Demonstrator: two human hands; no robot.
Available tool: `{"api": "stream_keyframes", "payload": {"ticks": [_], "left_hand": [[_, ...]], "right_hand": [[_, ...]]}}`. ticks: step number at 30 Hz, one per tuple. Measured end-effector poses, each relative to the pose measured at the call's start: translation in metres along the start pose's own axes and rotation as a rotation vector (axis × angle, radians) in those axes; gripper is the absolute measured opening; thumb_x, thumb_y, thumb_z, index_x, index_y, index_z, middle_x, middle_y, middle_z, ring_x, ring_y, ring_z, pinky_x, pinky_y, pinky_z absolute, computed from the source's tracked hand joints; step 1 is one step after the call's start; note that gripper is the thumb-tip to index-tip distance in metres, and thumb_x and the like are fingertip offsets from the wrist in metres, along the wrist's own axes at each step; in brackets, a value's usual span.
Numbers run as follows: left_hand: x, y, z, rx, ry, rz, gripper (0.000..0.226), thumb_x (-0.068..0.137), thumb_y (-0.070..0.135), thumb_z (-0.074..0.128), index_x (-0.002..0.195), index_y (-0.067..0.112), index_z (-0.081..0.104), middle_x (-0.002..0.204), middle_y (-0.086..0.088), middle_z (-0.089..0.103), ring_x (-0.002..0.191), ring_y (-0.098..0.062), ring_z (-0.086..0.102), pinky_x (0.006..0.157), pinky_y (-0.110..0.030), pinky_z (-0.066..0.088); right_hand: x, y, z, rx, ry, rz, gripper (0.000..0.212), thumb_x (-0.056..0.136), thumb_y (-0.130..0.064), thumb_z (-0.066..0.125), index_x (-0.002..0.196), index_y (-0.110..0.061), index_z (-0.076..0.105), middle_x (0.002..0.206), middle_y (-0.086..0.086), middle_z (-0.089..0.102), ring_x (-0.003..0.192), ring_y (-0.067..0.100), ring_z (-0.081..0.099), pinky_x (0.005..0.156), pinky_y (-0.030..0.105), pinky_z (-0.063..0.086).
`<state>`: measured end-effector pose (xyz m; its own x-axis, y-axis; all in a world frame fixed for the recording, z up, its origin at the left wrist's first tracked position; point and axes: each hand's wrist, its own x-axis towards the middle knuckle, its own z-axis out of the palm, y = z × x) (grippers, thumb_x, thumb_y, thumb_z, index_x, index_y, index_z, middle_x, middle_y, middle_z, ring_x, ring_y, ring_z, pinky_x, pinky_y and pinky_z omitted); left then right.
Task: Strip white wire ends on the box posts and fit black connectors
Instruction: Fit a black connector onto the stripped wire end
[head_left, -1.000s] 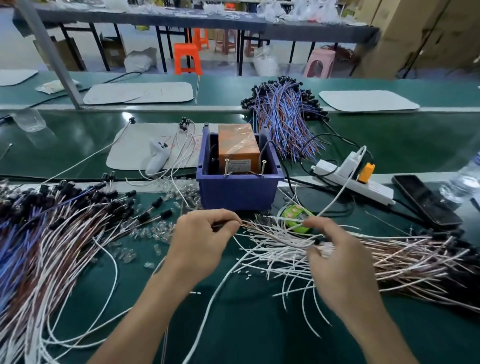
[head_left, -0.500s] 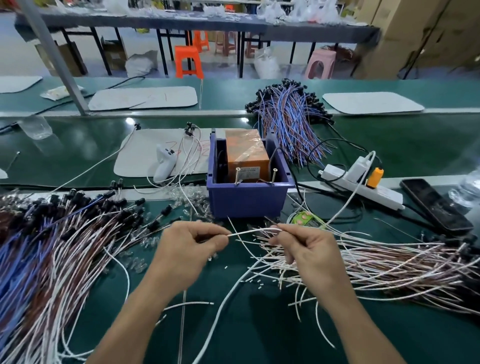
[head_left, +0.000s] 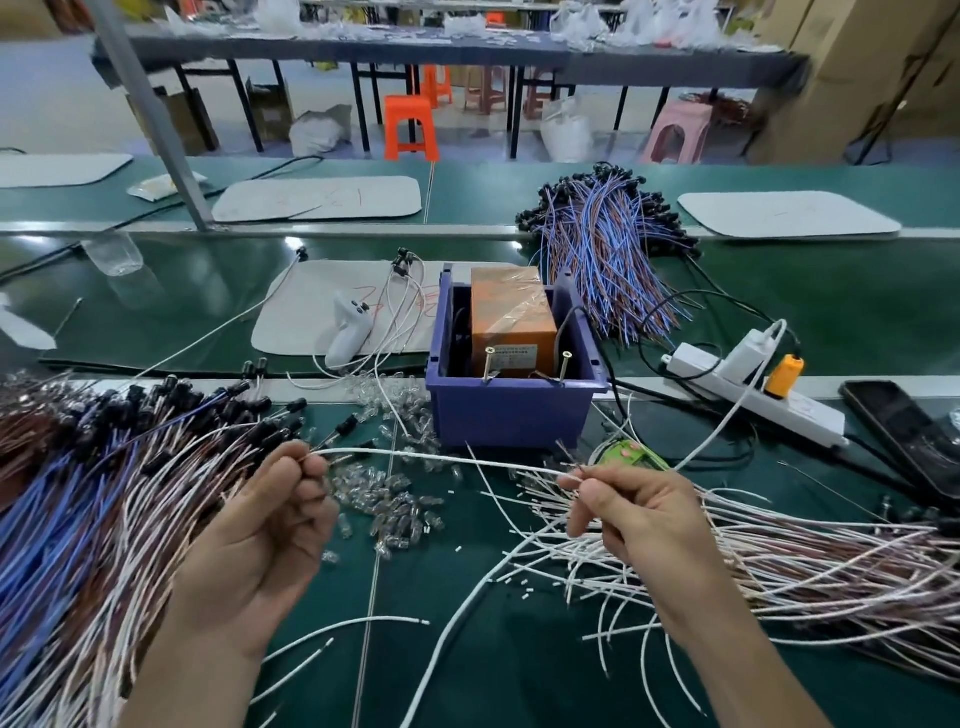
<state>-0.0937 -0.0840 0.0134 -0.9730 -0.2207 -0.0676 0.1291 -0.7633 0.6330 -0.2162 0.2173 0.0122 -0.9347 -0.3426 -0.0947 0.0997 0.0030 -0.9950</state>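
Observation:
A white wire (head_left: 441, 457) stretches level between my two hands, in front of the blue box (head_left: 511, 415). My left hand (head_left: 270, 530) pinches its left end and my right hand (head_left: 623, 512) pinches its right end. Two brass posts (head_left: 565, 365) stand up at the box's front rim, with an orange block (head_left: 511, 317) inside behind them. Loose white and pink wires (head_left: 753, 561) fan out on the right. Finished wires with black connectors (head_left: 171, 410) lie piled at the left. Small clear parts (head_left: 389, 504) are scattered between my hands.
A white power strip (head_left: 753, 387) with an orange plug and a dark phone (head_left: 904, 436) lie to the right. A bundle of blue and brown wires (head_left: 608, 244) sits behind the box. A white tool (head_left: 350, 332) rests on a grey mat (head_left: 311, 306).
My hands have drawn apart, the left hand moving left, so the white wire is now pulled out longer and straighter between them. The view has tilted down and shifted slightly.

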Motion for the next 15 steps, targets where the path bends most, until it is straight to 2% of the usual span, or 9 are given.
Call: {"api": "stream_keyframes", "payload": {"ticks": [1, 2, 3, 4, 6, 7, 10, 12, 15], "left_hand": [[0.001, -0.003, -0.004, -0.056, 0.110, 0.009, 0.042, 0.112, 0.013, 0.028, 0.138, -0.006, 0.056, 0.134, -0.030, 0.059, 0.121, -0.032, 0.062, 0.108, -0.032, 0.045], [0.003, -0.005, -0.004, -0.097, 0.127, 0.021, 0.049, 0.113, 0.014, 0.017, 0.143, -0.005, 0.052, 0.140, -0.029, 0.055, 0.127, -0.033, 0.058, 0.111, -0.033, 0.040], [0.007, -0.008, -0.001, -0.083, 0.151, 0.032, 0.045, 0.113, 0.011, 0.024, 0.142, -0.001, 0.056, 0.138, -0.025, 0.059, 0.125, -0.029, 0.060, 0.110, -0.030, 0.042], [0.015, -0.015, 0.000, -0.084, 0.131, 0.030, 0.033, 0.108, 0.007, 0.045, 0.134, 0.004, 0.065, 0.128, -0.017, 0.067, 0.116, -0.022, 0.066, 0.102, -0.026, 0.048], [0.026, -0.024, 0.004, -0.201, 0.077, 0.022, 0.033, 0.075, 0.008, 0.090, 0.105, 0.018, 0.080, 0.102, -0.001, 0.073, 0.089, -0.009, 0.070, 0.083, -0.019, 0.055], [0.027, -0.026, 0.010, -0.179, 0.145, 0.066, 0.036, 0.064, 0.013, 0.096, 0.094, 0.024, 0.080, 0.094, 0.004, 0.071, 0.083, -0.006, 0.068, 0.078, -0.019, 0.055], [0.040, -0.032, 0.030, -0.143, 0.213, 0.096, 0.011, 0.076, 0.024, 0.079, 0.083, 0.032, 0.077, 0.096, 0.007, 0.075, 0.093, -0.011, 0.072, 0.084, -0.028, 0.058], [0.044, -0.029, 0.037, -0.134, 0.257, 0.063, 0.012, 0.090, 0.023, 0.064, 0.086, 0.026, 0.075, 0.100, 0.004, 0.078, 0.103, -0.015, 0.074, 0.087, -0.037, 0.061], [0.043, -0.017, 0.040, -0.136, 0.192, 0.022, 0.014, 0.098, 0.020, 0.064, 0.091, 0.021, 0.076, 0.079, 0.007, 0.070, 0.073, -0.008, 0.071, 0.071, -0.025, 0.061]], "right_hand": [[0.001, 0.001, 0.001, -0.014, 0.001, 0.004, 0.030, 0.098, -0.004, 0.062, 0.094, -0.026, 0.082, 0.070, 0.019, 0.071, 0.047, 0.017, 0.027, 0.040, 0.017, 0.024], [0.001, 0.002, 0.002, -0.025, 0.009, 0.007, 0.031, 0.098, -0.004, 0.063, 0.094, -0.028, 0.082, 0.069, 0.019, 0.071, 0.049, 0.022, 0.028, 0.040, 0.018, 0.025], [0.002, 0.003, 0.003, -0.032, 0.016, 0.008, 0.031, 0.098, -0.005, 0.063, 0.093, -0.028, 0.082, 0.068, 0.018, 0.071, 0.053, 0.025, 0.030, 0.041, 0.018, 0.025], [0.002, 0.004, 0.003, -0.039, 0.022, 0.009, 0.031, 0.097, -0.005, 0.064, 0.092, -0.029, 0.082, 0.067, 0.018, 0.070, 0.056, 0.027, 0.031, 0.042, 0.019, 0.026], [0.002, 0.003, 0.003, -0.068, 0.019, 0.009, 0.029, 0.098, -0.007, 0.064, 0.092, -0.028, 0.082, 0.064, 0.015, 0.069, 0.057, 0.027, 0.034, 0.043, 0.020, 0.028], [0.002, 0.002, 0.003, -0.086, 0.003, 0.011, 0.028, 0.098, -0.008, 0.064, 0.092, -0.027, 0.082, 0.064, 0.014, 0.070, 0.056, 0.027, 0.035, 0.044, 0.020, 0.029], [0.001, -0.006, -0.003, -0.155, -0.142, 0.052, 0.025, 0.098, -0.007, 0.065, 0.091, -0.024, 0.083, 0.072, 0.011, 0.075, 0.053, 0.023, 0.048, 0.048, 0.020, 0.039], [0.002, -0.014, -0.008, -0.213, -0.193, 0.081, 0.025, 0.096, -0.007, 0.068, 0.091, -0.025, 0.084, 0.085, 0.004, 0.079, 0.068, 0.015, 0.068, 0.064, 0.018, 0.051], [0.007, -0.020, -0.018, -0.171, -0.050, 0.063, 0.029, 0.095, -0.006, 0.068, 0.089, -0.029, 0.084, 0.094, -0.002, 0.080, 0.094, 0.010, 0.075, 0.082, 0.022, 0.058]]}}
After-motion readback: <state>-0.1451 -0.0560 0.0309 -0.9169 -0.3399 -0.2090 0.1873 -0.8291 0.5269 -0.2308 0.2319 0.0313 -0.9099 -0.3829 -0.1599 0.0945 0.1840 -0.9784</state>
